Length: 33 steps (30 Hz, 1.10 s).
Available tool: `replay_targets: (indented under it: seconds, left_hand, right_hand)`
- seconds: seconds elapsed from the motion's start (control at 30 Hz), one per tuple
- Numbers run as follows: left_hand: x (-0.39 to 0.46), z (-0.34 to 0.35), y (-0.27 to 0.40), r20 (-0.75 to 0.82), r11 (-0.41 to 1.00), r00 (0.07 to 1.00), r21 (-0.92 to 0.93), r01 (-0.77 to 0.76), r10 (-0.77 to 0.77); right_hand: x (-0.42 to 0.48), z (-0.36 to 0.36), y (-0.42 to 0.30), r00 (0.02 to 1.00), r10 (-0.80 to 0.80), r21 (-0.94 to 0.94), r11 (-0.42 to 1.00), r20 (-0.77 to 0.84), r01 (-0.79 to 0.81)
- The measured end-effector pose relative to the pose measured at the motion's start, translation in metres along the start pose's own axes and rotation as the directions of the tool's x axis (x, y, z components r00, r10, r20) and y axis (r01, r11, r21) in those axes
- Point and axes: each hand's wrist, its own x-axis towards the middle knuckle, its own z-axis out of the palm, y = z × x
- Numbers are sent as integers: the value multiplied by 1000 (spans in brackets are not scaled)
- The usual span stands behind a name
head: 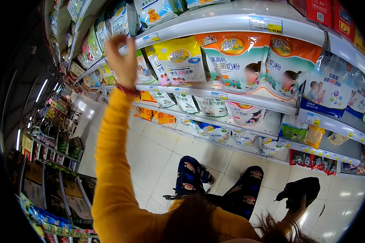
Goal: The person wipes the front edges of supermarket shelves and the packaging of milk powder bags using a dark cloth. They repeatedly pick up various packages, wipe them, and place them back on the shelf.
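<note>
My left hand point(121, 59) is raised before the shelving at upper left, with a red band at the wrist. Its fingers curve, a gap shows between thumb and fingers, and I see nothing held. Behind it runs the white front edge of a shelf point(197, 25). Nearest to its right on the shelf below stands a yellow and white stand-up pouch point(182, 62); beyond that is an orange, white and green pouch point(235, 60). Low at the right, my right hand point(296, 212) grips a dark cloth item point(304, 188), whose exact kind is unclear.
Blue and white pouches point(327, 83) fill the shelf at right. Lower shelves carry more pouches point(211, 106) and orange packs point(164, 118). Red boxes point(319, 13) stand at upper right. Pale floor tiles point(158, 158) lie below, with another display point(53, 194) at left.
</note>
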Motion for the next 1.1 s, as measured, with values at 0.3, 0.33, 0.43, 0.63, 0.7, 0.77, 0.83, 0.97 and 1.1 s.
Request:
replay_targets:
  seconds: [0.3, 0.33, 0.43, 0.63, 0.7, 0.77, 0.83, 0.97, 1.1]
  left_hand:
    - [-185, 10, -133, 718, 401, 388, -165, 901, -578]
    - [-170, 12, -115, 749, 320, 290, -109, 941, -596]
    - [-185, 30, -138, 829, 290, 330, -214, 933, -451]
    - [-199, 35, -140, 723, 408, 408, -189, 893, -558]
    - [-205, 32, -140, 637, 485, 517, -246, 840, -572]
    - [-202, 22, -139, 572, 587, 554, -149, 796, -606]
    - [-195, 5, -132, 560, 543, 540, -181, 820, -628]
    - [-176, -30, -119, 554, 507, 511, -178, 844, -657]
    - [-170, -70, -104, 549, 380, 442, -229, 896, -710]
  right_hand:
    - [-42, 4, -18, 980, -171, 22, 985, 99, 170]
    - [-40, -7, -13, 977, -155, 57, 987, 147, 148]
    - [-53, 3, -8, 984, -166, 138, 978, 69, 155]
    - [-79, 32, -12, 980, -178, 188, 969, 85, 159]
    - [-84, 36, -18, 978, -184, 180, 970, 103, 164]
    - [-83, 37, -19, 968, -207, 167, 969, 143, 183]
    - [-80, 36, -16, 965, -214, 167, 968, 149, 189]
    - [-80, 44, -14, 963, -204, 175, 969, 177, 173]
    - [-80, 57, -16, 948, -119, 148, 986, 294, 78]
